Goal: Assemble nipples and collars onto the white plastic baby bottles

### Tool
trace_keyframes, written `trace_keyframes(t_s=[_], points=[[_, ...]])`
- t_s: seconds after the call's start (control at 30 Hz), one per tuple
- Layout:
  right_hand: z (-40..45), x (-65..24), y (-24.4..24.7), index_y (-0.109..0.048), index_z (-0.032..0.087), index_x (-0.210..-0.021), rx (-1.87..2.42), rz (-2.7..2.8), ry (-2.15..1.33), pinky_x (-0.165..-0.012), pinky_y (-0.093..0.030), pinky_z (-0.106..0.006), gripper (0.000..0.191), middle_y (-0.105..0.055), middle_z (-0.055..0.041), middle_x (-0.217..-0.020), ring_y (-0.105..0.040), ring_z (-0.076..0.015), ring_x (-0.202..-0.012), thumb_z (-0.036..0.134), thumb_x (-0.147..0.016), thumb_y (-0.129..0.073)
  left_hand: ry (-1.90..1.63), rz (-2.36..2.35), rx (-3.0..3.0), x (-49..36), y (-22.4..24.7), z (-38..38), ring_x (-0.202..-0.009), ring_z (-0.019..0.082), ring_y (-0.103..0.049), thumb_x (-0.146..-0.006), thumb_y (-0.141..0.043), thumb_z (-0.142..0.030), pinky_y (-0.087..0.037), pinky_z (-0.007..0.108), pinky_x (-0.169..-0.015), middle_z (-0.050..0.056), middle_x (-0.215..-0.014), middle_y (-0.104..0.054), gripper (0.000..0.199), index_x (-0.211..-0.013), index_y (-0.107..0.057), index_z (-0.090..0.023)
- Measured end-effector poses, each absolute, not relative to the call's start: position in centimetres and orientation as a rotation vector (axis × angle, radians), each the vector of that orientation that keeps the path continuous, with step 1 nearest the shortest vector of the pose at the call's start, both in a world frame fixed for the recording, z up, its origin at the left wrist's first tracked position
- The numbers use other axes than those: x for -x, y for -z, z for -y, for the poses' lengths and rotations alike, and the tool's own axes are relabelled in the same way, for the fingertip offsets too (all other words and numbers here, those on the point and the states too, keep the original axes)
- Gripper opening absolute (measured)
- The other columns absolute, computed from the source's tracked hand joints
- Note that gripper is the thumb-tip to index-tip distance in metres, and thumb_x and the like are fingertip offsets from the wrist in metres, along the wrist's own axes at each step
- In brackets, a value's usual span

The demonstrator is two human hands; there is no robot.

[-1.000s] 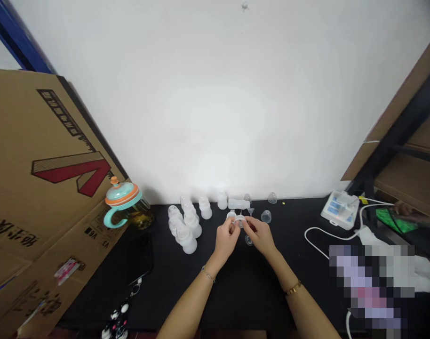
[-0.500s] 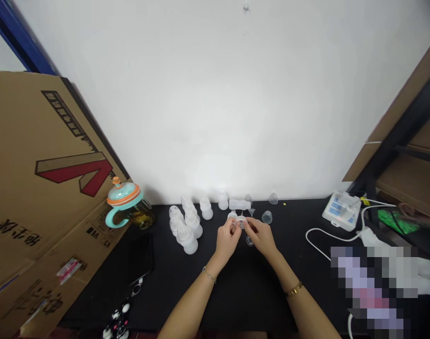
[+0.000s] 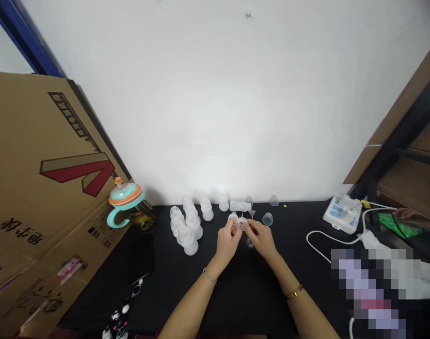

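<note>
Both hands meet over the black table [image 3: 236, 292]. My left hand [image 3: 227, 241] and my right hand [image 3: 262, 239] pinch a small white bottle collar ring [image 3: 242, 221] between them, one from each side. What sits inside the ring is too small to make out. Just behind my left fingers is another white round piece [image 3: 232, 216]. A clear silicone nipple [image 3: 250, 242] lies by my right fingers, partly covered. Beyond the hands are a white bottle body [image 3: 240, 206] on its side, a small clear funnel-shaped piece [image 3: 252, 214] and a clear dome cap [image 3: 267, 218].
Several white baby bottles [image 3: 188, 240] stand in rows to the left. A lidded jug [image 3: 126, 202], a phone [image 3: 140, 259] and a cardboard box [image 3: 20, 141] are farther left. On the right are a white power strip box [image 3: 342, 213] and a white cable [image 3: 317, 233]. Another person's hand [image 3: 409, 214] shows there.
My hands keep their hold on the ring, with the fingers barely shifted. The whole view has moved slightly. At the far right, the other person's hand shows more.
</note>
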State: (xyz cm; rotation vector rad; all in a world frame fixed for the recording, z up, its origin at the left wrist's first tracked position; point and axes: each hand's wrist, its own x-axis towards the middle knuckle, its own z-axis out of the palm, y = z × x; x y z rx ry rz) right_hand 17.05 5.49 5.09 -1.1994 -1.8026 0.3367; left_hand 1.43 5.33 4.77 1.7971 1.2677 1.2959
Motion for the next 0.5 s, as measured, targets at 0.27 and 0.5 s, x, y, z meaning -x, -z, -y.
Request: trace_keyframes(t_s=[0.27,0.5], points=[[-5.66,-16.84,-4.75,-0.071,0.018,-0.112,1.205,1.738,-0.458,-0.057,-0.041,-0.026,0.037,-0.064,-0.0001,-0.064,-0.057,-0.0159,-0.056,0.046,-0.1,-0.05,-1.313,-1.325,-1.828,-1.37,-4.91,-5.26,-0.051,0.01,-0.034,-0.094,-0.048,-0.034,-0.023,0.025,-0.055,-0.008,-0.056,-0.035,0.026,-0.072,-0.04,-0.023],[-6.19,-16.91,-4.94,-0.071,0.017,-0.11,1.049,1.572,-0.839,-0.052,-0.044,-0.025,0.036,-0.066,-0.0016,-0.072,-0.056,-0.0137,-0.054,0.046,-0.094,-0.055,-1.277,-1.375,-1.832,-1.5,-4.87,-5.29,-0.048,0.01,-0.035,-0.092,-0.051,-0.034,-0.024,0.025,-0.055,-0.009,-0.053,-0.035,0.024,-0.072,-0.045,-0.022]])
